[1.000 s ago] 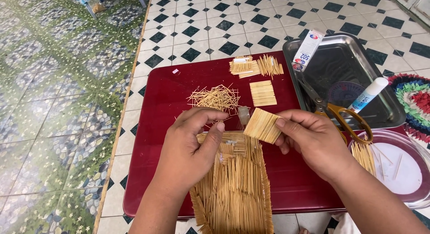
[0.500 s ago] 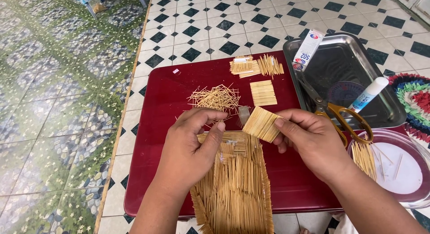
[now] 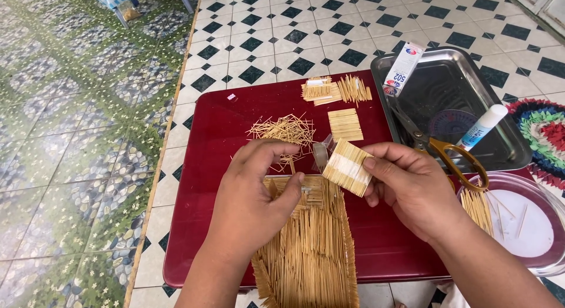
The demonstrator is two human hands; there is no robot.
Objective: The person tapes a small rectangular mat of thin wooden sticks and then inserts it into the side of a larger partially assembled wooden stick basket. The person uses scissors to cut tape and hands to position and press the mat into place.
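The right hand (image 3: 412, 190) pinches a small toothpick panel (image 3: 347, 166) by its edge, at one o'clock from the large toothpick mat (image 3: 312, 249). The left hand (image 3: 253, 196) presses fingertips on that mat (light, brittle-looking; best held by the edges).

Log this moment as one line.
left hand: on toothpick mat | right hand: holds toothpick panel | red tray

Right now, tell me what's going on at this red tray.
A person works over a dark red tray covered in toothpicks. The right hand holds a small square panel of glued toothpicks; the left hand rests its fingers on a large toothpick mat. Loose toothpicks lie behind, and scissors and a glue tube lie in a metal tray.
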